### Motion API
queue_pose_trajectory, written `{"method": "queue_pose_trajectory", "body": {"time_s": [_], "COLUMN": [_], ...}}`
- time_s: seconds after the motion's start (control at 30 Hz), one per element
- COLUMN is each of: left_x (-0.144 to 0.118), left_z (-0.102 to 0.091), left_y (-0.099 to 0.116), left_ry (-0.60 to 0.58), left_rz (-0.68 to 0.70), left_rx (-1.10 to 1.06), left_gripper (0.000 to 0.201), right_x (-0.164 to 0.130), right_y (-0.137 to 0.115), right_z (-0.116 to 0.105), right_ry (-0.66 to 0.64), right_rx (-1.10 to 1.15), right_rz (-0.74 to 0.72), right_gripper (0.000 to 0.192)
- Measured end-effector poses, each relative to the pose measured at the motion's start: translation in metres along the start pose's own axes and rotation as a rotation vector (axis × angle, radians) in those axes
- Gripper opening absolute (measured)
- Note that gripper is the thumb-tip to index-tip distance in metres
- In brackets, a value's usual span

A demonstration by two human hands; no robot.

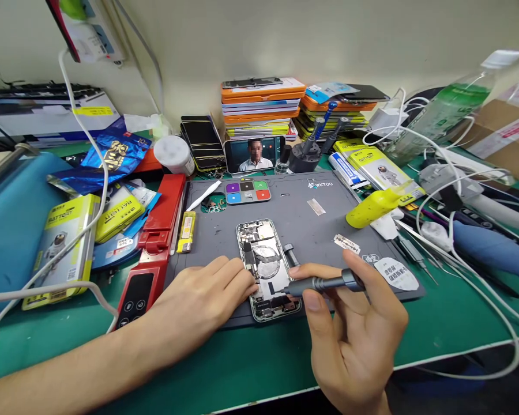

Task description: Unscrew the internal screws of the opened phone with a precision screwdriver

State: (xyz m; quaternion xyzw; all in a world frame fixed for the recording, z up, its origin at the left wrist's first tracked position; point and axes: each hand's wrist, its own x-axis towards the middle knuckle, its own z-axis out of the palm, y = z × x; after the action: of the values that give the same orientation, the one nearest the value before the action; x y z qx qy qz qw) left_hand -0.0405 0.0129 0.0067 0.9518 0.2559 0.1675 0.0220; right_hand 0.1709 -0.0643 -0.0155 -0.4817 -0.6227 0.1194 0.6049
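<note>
An opened phone point(266, 271) with bare inner parts lies face up on the grey work mat point(211, 242). At its lower left edge, my left hand point(207, 288) is closed, fingers together and fingertips on the frame, steadying it. My right hand point(358, 328) grips a dark grey screwdriver point(318, 284) between thumb and fingers. The driver lies nearly level over the lower part of the phone, its tip pointing left; I cannot tell whether it touches. A second grey screwdriver point(291, 255) rests against the phone's right side.
A multicoloured magnetic tray point(248, 192), a white spudger point(204, 195), a razor blade point(346, 243) and a yellow bottle point(374, 207) lie on the mat. A propped phone point(255, 155) plays video behind. Red tool point(155, 242) at left; white cables point(462, 271) and a blue blower point(493, 248) right.
</note>
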Motion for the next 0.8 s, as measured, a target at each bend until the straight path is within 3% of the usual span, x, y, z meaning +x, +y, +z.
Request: {"method": "queue_pose_trajectory", "body": {"time_s": [0.23, 0.47, 0.57, 0.8], "left_x": [-0.001, -0.005, -0.005, -0.008], "left_z": [-0.005, -0.004, -0.005, 0.005], "left_y": [-0.003, 0.006, 0.009, 0.005], "left_ry": [-0.01, 0.19, 0.177, 0.13], "left_rz": [0.027, 0.166, 0.235, 0.197], "left_rx": [-0.046, 0.024, 0.044, -0.027], "left_gripper": [0.035, 0.013, 0.019, 0.042], "right_x": [0.0, 0.005, 0.011, 0.03], "right_y": [0.001, -0.003, -0.008, -0.02], "right_z": [0.004, 0.004, 0.003, 0.015], "right_ry": [-0.004, 0.089, 0.14, -0.33], "right_rx": [-0.005, -0.004, 0.004, -0.086], "right_rz": [0.029, -0.007, -0.032, 0.02], "right_gripper": [0.074, 0.062, 0.053, 0.027]}}
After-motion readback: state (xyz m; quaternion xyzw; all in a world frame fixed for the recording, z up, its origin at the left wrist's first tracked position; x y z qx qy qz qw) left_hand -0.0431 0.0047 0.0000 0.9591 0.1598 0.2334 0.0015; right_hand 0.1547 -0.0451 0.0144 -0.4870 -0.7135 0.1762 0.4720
